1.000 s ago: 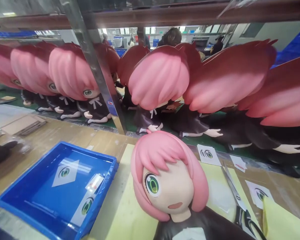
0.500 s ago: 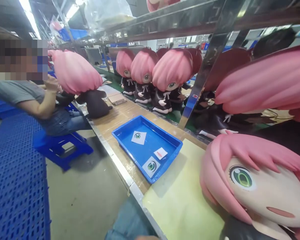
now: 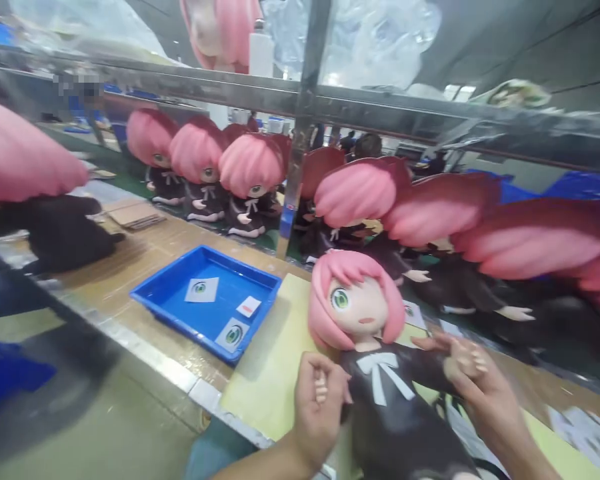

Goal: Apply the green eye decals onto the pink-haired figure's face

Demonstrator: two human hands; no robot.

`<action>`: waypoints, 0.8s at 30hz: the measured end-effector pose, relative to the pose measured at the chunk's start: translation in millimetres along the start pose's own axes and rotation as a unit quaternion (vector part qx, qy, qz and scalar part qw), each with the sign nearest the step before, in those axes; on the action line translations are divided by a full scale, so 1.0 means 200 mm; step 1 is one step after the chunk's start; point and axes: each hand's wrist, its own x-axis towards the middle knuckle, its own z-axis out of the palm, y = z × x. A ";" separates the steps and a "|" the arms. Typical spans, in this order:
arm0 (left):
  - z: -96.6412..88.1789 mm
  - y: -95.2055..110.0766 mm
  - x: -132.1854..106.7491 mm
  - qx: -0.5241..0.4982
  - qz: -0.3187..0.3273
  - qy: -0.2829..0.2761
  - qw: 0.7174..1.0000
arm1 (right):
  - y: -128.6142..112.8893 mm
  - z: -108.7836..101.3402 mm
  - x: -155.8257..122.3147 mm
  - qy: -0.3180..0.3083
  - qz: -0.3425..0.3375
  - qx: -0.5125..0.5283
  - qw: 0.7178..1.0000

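Observation:
A large pink-haired doll in a black dress with a white bow stands on a yellow mat in front of me, with only one green eye on its face. My left hand grips the doll's right arm at its little hand. My right hand holds the doll's other hand on the right side. Both arms of the doll are spread outward.
A blue tray with three sticker sheets lies left of the mat. Several finished dolls line the green belt behind a metal post. More dolls crowd the right. Another doll sits at far left.
The camera has swung back toward the bench and pulled away. Both my hands have come into view and taken hold of the doll's arms.

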 end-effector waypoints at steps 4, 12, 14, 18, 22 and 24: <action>-0.07 0.08 0.18 -0.046 0.016 -0.014 0.999 | -0.09 0.17 -0.03 0.048 -0.023 0.106 0.993; -0.28 0.24 0.42 -0.058 0.003 -0.127 0.990 | -0.19 0.48 -0.35 0.166 -0.056 0.139 0.975; -0.31 0.26 0.41 -0.054 0.001 -0.139 0.989 | -0.21 0.50 -0.41 0.180 -0.067 0.131 0.973; -0.31 0.28 0.37 -0.034 -0.001 -0.142 0.989 | -0.23 0.53 -0.44 0.187 -0.080 0.112 0.973; -0.38 0.32 0.33 0.049 -0.033 -0.144 0.988 | -0.20 0.53 -0.46 0.159 -0.092 0.101 0.978; -0.51 0.37 0.36 0.179 0.003 -0.161 0.970 | -0.18 0.49 -0.46 0.135 -0.109 0.103 0.979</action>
